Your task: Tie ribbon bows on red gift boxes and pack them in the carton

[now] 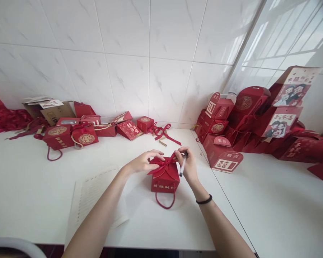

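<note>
A small red gift box (165, 181) with pale lettering stands on the white table in front of me. On its top is a red ribbon bow (164, 164), and a red cord handle (165, 207) hangs down at the near side. My left hand (143, 162) is at the bow's left side, thumb and fingers apart around the left loop. Held in my right hand (188, 165) is a pen (182, 166), pointing down, while the fingertips pinch the right side of the ribbon.
Printed paper sheets (97, 195) lie under my left forearm. Loose ribbon (165, 133) lies behind the box. More red boxes (83, 136) line the wall at left, and stacked boxes (223, 154) stand at right. A seam (226, 195) runs between two tabletops.
</note>
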A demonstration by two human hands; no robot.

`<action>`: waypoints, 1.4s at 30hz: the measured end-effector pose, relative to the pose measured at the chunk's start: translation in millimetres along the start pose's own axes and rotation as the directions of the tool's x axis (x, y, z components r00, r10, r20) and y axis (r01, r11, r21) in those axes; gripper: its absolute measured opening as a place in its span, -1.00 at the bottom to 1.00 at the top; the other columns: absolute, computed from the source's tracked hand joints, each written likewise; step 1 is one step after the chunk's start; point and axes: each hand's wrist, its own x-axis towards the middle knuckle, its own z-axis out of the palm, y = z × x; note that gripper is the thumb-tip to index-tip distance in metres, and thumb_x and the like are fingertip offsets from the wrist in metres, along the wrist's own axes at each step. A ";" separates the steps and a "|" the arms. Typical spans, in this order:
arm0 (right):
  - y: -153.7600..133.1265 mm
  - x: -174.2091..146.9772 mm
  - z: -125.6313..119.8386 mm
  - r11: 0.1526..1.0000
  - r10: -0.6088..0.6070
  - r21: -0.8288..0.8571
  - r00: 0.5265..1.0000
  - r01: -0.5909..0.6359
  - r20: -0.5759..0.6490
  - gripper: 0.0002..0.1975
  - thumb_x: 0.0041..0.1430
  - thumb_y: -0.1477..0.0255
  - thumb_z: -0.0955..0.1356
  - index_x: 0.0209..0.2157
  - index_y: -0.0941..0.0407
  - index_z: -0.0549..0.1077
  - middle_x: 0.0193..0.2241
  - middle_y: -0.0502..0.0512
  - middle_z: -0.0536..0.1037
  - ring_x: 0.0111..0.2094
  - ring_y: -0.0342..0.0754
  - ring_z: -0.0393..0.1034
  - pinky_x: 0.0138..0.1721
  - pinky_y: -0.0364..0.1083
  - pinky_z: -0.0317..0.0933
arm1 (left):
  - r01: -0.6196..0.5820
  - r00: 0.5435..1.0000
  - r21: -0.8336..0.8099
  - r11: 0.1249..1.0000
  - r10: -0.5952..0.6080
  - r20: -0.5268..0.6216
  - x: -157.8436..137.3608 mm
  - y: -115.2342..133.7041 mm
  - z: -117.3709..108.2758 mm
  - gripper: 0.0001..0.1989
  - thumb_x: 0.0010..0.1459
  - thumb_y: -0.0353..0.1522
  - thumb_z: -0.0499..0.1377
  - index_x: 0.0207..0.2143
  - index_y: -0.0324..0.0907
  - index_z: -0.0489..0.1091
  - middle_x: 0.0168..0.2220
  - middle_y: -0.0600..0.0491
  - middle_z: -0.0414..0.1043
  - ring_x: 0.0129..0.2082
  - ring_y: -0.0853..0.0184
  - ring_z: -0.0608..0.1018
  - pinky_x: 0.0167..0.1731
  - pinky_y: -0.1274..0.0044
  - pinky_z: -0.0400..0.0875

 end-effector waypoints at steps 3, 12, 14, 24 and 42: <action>-2.8 0.2 -1.7 0.999 0.002 -0.049 1.000 -0.002 0.005 -0.54 -0.06 0.02 0.40 -0.41 0.11 0.24 -0.49 -0.02 0.36 -0.57 -0.11 0.36 -0.53 -0.11 0.35 | -0.021 1.000 0.090 0.996 0.020 0.011 -0.7 13.8 7.7 -0.78 -0.05 -0.34 0.20 -0.28 -0.10 0.45 0.07 0.00 0.29 0.12 0.15 0.29 0.10 0.32 0.18; -20.8 8.6 -23.8 0.982 0.160 -0.141 0.953 -0.126 0.258 -0.52 -0.17 0.09 0.48 -0.37 0.14 0.32 -0.42 0.06 0.45 -0.51 -0.10 0.37 -0.46 -0.10 0.35 | -0.063 0.974 0.135 0.989 0.090 -0.206 9.6 13.6 40.5 -0.85 0.06 -0.24 0.15 -0.39 -0.13 0.37 -0.20 0.06 0.41 -0.20 0.30 0.47 -0.11 0.45 0.33; -22.5 10.7 -32.7 0.973 0.187 -0.191 0.933 -0.132 0.307 -0.52 -0.20 0.11 0.50 -0.38 0.15 0.33 -0.40 0.08 0.47 -0.49 -0.10 0.37 -0.44 -0.10 0.32 | -0.086 0.975 0.130 0.988 0.111 -0.193 9.3 9.6 41.2 -0.82 0.02 -0.22 0.20 -0.41 -0.14 0.37 -0.18 0.05 0.40 -0.19 0.29 0.47 -0.11 0.45 0.33; -21.5 12.1 -49.0 0.920 0.370 -0.315 0.784 -0.233 0.499 -0.51 -0.21 0.15 0.52 -0.58 0.14 0.20 -0.70 -0.07 0.33 -0.66 -0.17 0.20 -0.66 -0.24 -0.04 | -0.064 0.958 0.155 0.986 0.104 -0.267 10.0 9.8 46.3 -0.85 0.05 -0.28 0.20 -0.50 -0.16 0.36 -0.20 0.06 0.39 -0.18 0.30 0.47 -0.10 0.43 0.31; -34.5 10.3 -53.3 0.879 0.415 -0.455 0.696 -0.141 0.586 -0.55 -0.06 0.11 0.42 -0.57 0.12 0.16 -0.69 -0.03 0.35 -0.62 -0.16 0.19 -0.61 -0.22 -0.02 | 0.009 0.960 0.236 0.972 0.058 -0.273 3.8 18.5 42.9 -0.94 0.01 -0.36 0.16 -0.48 -0.16 0.35 -0.15 0.05 0.38 -0.14 0.26 0.45 -0.06 0.39 0.30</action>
